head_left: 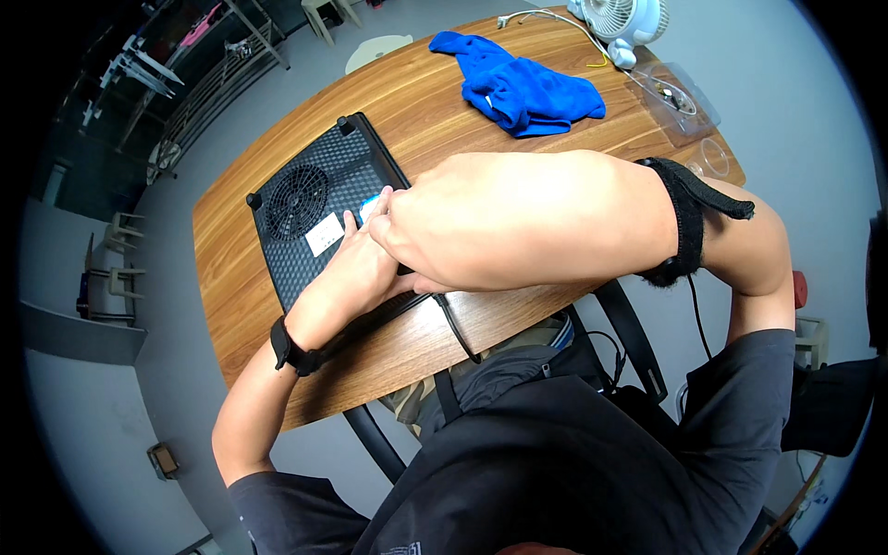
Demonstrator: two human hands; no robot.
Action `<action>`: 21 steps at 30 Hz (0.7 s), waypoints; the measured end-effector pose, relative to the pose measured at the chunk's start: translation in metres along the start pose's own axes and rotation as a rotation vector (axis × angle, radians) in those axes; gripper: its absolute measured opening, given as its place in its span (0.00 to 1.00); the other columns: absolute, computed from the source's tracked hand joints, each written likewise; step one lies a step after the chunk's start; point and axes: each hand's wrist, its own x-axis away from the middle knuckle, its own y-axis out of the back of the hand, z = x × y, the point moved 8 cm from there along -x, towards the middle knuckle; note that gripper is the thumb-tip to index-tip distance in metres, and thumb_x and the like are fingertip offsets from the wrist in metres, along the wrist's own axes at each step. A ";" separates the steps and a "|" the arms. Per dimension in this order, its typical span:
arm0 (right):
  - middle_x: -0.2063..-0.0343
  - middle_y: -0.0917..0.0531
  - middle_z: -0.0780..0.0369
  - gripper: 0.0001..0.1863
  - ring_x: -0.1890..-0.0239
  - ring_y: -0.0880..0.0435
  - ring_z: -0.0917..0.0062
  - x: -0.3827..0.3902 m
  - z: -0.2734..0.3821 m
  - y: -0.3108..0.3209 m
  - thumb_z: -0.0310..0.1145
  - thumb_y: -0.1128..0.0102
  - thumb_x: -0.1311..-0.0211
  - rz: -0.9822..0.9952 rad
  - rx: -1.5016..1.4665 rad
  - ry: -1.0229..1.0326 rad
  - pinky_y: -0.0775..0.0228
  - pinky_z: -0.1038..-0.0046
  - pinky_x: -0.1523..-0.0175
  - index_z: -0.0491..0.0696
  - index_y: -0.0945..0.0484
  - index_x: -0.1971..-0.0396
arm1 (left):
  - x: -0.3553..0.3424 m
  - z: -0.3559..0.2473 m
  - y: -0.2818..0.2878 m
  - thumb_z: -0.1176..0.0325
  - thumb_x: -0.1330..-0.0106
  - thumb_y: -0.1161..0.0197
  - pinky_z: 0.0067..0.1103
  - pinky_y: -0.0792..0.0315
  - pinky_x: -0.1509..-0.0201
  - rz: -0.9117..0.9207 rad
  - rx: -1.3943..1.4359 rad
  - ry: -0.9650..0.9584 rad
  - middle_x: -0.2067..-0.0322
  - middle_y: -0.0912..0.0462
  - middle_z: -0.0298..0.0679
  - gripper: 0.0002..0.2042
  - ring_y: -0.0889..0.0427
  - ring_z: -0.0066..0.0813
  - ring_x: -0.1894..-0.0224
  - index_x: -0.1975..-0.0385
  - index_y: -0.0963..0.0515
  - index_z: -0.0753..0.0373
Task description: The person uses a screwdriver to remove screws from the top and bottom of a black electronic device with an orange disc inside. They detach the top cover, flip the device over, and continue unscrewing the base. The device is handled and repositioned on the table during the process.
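A black appliance with a round fan grille, apparently an induction cooker, lies with its underside up on the table. My left hand rests on that underside, its visible fingers stretched out near a white label. Over its fingertips reaches my right hand, with fingers bent and closed. What they pinch, if anything, is hidden. A small blue and white patch shows beside the fingers. From the appliance's near edge a black cord hangs over the table edge.
On the wooden table, a crumpled blue cloth lies beyond my right forearm. A white fan and a clear plastic tray with a cable stand at the far right. A pale stool is behind the table.
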 end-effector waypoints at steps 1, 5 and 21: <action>0.64 0.13 0.48 0.09 0.57 0.11 0.57 -0.001 -0.002 -0.001 0.29 0.36 0.39 0.011 -0.005 -0.019 0.17 0.65 0.54 0.38 0.15 0.64 | 0.000 0.005 -0.004 0.48 0.37 0.28 0.73 0.44 0.32 0.014 0.043 0.013 0.27 0.38 0.55 0.38 0.47 0.61 0.22 0.31 0.30 0.61; 0.66 0.13 0.48 0.09 0.59 0.11 0.57 0.005 -0.005 0.003 0.29 0.36 0.39 -0.039 -0.032 -0.060 0.16 0.65 0.55 0.38 0.15 0.64 | -0.001 -0.006 0.000 0.48 0.37 0.28 0.73 0.44 0.32 0.022 -0.134 -0.058 0.28 0.37 0.56 0.37 0.49 0.61 0.21 0.31 0.30 0.60; 0.65 0.12 0.47 0.10 0.60 0.10 0.60 -0.003 -0.008 -0.005 0.28 0.36 0.39 -0.014 0.043 0.005 0.16 0.69 0.55 0.36 0.15 0.63 | 0.015 0.014 -0.008 0.45 0.36 0.30 0.69 0.66 0.25 0.046 -0.147 0.028 0.20 0.56 0.50 0.45 0.65 0.56 0.18 0.21 0.44 0.48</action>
